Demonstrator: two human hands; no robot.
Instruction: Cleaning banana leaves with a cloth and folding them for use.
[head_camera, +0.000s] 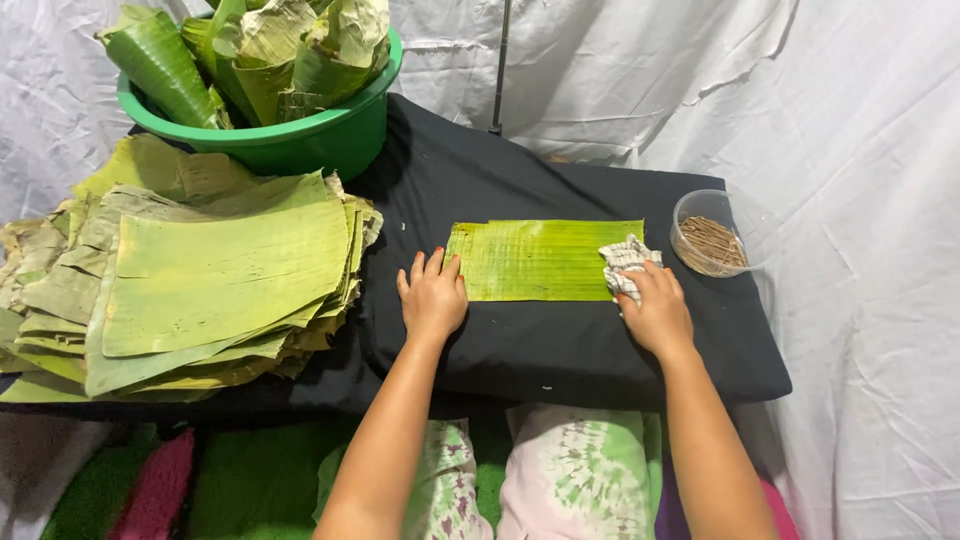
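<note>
Leaf (535, 260), a green rectangular strip, lies flat on the black cloth (520, 345) with its long axis running left to right between both hands, the left hand (432, 295) spread flat pinning its left end, the right hand (655, 310) pressing a crumpled rag (625, 262) onto its right end.

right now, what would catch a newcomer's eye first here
The bright green leaf piece lying flat mid-cloth, the left hand on its left edge and the right hand pressing a crumpled rag at its right end. To the left sits a tall stack of leaves.
</note>
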